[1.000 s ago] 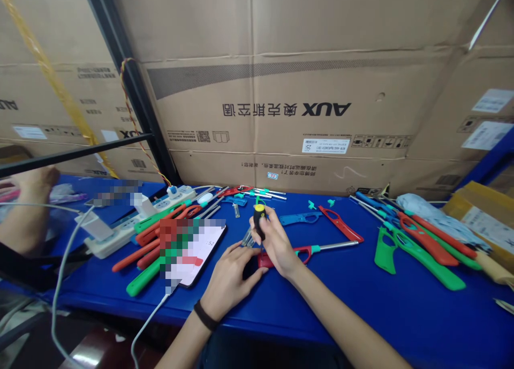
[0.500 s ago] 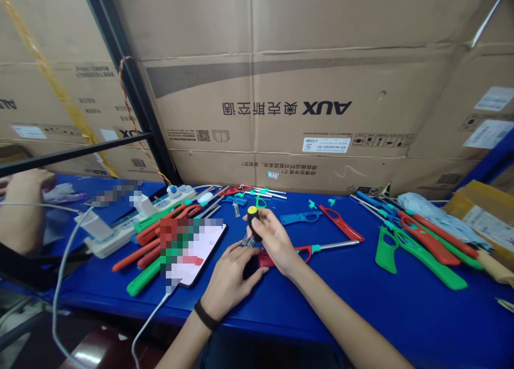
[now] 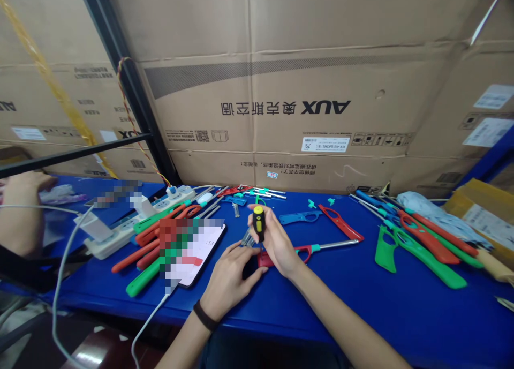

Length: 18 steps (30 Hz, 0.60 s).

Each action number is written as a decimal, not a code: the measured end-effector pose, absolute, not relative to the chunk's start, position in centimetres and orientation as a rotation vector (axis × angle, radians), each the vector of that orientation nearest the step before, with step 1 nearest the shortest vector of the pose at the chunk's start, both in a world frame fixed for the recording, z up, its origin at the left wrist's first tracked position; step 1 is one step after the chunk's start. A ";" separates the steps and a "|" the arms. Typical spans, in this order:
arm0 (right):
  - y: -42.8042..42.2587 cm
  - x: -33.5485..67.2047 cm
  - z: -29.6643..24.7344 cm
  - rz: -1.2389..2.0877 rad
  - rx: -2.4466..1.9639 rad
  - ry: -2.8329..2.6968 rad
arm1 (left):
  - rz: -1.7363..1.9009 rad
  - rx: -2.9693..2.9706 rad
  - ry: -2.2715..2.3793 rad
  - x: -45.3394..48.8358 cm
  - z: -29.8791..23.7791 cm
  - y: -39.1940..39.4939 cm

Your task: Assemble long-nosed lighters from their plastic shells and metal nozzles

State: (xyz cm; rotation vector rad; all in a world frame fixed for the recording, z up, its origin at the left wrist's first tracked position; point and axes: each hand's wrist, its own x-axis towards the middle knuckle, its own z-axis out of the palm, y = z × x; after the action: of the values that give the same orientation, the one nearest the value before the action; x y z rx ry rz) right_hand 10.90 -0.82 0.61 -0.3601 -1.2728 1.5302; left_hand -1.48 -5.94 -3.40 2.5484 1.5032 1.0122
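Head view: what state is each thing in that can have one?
red lighter, lying flat on the blue table.
screwdriver, upright, yellow end up.
right hand, closed around the screwdriver.
left hand, resting against the red lighter; grip unclear.
phone, screen lit, cable plugged in.

One white-screened phone [image 3: 201, 248]. Just right of the phone, one black-and-yellow-handled screwdriver [image 3: 259, 223] and one red plastic long-nosed lighter [image 3: 321, 247]. Further right of the phone, one blue plastic handle shell [image 3: 299, 217], one red plastic handle shell [image 3: 341, 225], two small teal plastic bits [image 3: 311, 203]. Left of the phone, one white power strip [image 3: 128, 227]. Far right of the phone, tangled green, red and blue lighters [image 3: 417, 251], number unclear.
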 end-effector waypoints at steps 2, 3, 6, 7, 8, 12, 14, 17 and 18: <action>-0.8 10.9 0.6 1.517 -0.375 -1.296 | 1.017 2.544 1.508 -1.5 -3.4 -6.0; -0.9 10.9 0.6 1.501 -0.379 -1.292 | 1.022 2.548 1.509 -1.5 -3.4 -6.0; -1.0 10.9 0.6 1.464 -0.373 -1.245 | 1.038 2.564 1.507 -1.5 -3.3 -6.0; -1.0 10.9 0.7 1.474 -0.372 -1.234 | 1.037 2.563 1.504 -1.5 -3.3 -5.9; -1.0 10.9 0.7 1.494 -0.372 -1.235 | 1.034 2.558 1.502 -1.4 -3.4 -5.9; -1.1 10.9 0.8 1.528 -0.379 -1.275 | 1.023 2.543 1.500 -1.5 -3.4 -5.9; -1.2 10.9 0.9 1.479 -0.372 -1.252 | 1.021 2.550 1.501 -1.5 -3.5 -5.9; -1.2 11.0 0.9 1.501 -0.358 -1.223 | 1.021 2.542 1.498 -1.5 -3.5 -5.9; -1.2 11.1 0.9 1.523 -0.363 -1.245 | 1.022 2.534 1.497 -1.5 -3.5 -6.0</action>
State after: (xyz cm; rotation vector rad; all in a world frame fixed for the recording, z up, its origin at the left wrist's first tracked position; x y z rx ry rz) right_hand 11.10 -1.23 0.95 -0.3633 -1.2454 1.5234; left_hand -1.50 -5.95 -3.50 2.5337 1.4970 1.0222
